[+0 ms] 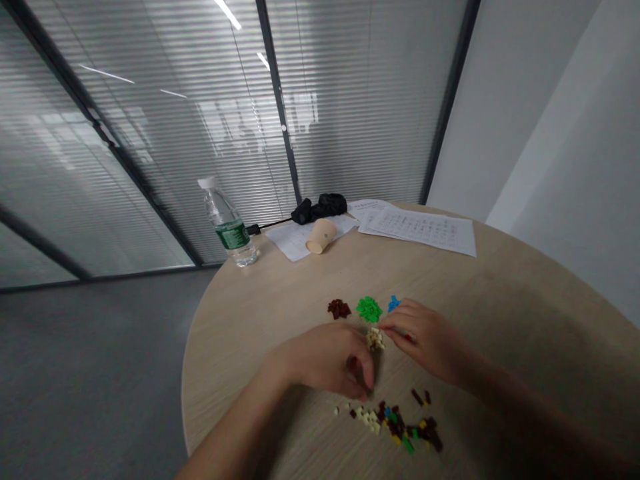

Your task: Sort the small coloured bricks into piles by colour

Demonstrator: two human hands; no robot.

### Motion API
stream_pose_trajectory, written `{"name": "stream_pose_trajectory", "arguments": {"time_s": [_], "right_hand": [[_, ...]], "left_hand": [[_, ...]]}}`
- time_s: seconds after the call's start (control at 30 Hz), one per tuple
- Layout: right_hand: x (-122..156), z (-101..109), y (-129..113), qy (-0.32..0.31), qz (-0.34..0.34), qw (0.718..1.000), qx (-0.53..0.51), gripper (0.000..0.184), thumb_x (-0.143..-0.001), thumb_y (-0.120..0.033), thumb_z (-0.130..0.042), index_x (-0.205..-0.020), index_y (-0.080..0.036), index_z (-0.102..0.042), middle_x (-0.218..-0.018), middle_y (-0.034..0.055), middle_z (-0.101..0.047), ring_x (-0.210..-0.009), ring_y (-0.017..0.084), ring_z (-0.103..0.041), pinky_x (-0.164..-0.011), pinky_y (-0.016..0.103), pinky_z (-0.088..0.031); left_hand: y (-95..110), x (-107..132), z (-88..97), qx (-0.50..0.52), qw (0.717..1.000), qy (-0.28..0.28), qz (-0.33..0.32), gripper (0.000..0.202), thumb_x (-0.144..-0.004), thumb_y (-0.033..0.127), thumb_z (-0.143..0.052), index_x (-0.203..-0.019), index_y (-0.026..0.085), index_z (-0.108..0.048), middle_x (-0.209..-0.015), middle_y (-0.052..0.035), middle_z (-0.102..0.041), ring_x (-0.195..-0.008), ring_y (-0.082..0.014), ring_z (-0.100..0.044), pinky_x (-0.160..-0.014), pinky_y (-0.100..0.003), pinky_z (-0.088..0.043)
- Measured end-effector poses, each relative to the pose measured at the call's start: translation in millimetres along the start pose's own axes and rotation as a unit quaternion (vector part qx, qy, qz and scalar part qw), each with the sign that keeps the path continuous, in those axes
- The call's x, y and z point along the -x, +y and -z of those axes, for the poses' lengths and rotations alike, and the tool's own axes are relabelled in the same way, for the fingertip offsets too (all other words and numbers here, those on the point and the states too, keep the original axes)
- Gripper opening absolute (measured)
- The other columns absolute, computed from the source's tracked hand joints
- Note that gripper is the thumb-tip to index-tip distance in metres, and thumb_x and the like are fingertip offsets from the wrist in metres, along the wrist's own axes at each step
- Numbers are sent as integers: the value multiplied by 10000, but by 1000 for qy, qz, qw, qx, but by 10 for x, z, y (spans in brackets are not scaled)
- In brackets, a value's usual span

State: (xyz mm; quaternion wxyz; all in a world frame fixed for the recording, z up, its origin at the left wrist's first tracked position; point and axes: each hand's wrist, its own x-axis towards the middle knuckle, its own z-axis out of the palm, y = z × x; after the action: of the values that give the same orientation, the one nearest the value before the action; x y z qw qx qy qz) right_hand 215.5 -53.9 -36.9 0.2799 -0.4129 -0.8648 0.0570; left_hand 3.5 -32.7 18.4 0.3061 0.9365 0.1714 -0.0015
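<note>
Head, cream bricks [375, 339] between left hand [325, 363], right hand [425, 341]

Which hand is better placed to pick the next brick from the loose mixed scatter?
Left, likely: the left hand curls down at the edge of the mixed loose bricks, while the right hand sits farther off, beside the cream brick pile.

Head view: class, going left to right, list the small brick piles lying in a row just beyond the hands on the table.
brown brick pile → green brick pile → blue brick pile
</note>
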Motion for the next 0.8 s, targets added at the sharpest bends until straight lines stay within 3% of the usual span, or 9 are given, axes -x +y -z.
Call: {"name": "stream_pose_trajectory", "arguments": {"time_s": [0.23, 0.5, 0.8], "right_hand": [[87, 177, -46, 57, 2, 998, -14, 152, -870, -152, -494, -853, -191, -639, -782, 51, -679, -770, 173, -591, -729, 303, -453], [69, 156, -105, 21, 3, 999, -29, 160, -876, -165, -479, -812, -183, -625, -762, 49, -671, -763, 178, -580, -712, 301, -442], [78, 159, -106, 23, -2, 999, -43, 149, -862, -166, -498, -805, -172, -635, -738, 51, -663, -751, 176, -580, -705, 297, -444]], "left_hand": [[72, 18, -30, 6, 998, -53, 24, 123, -653, 157, -751, -747, 227, -714, -641, 40, -637, -568, -92, -551, -533, -202, -392], [34, 16, -45, -13, 996, -79, 45, 102, -683, 155, -735, -762, 216, -713, -658, 38, -657, -565, -91, -555, -521, -202, -379], [18, -4, -55, 26, 996, -76, 45, 112, -657, 133, -754, -717, 215, -709, -600, 51, -635, -517, -76, -520, -486, -189, -348]]}}
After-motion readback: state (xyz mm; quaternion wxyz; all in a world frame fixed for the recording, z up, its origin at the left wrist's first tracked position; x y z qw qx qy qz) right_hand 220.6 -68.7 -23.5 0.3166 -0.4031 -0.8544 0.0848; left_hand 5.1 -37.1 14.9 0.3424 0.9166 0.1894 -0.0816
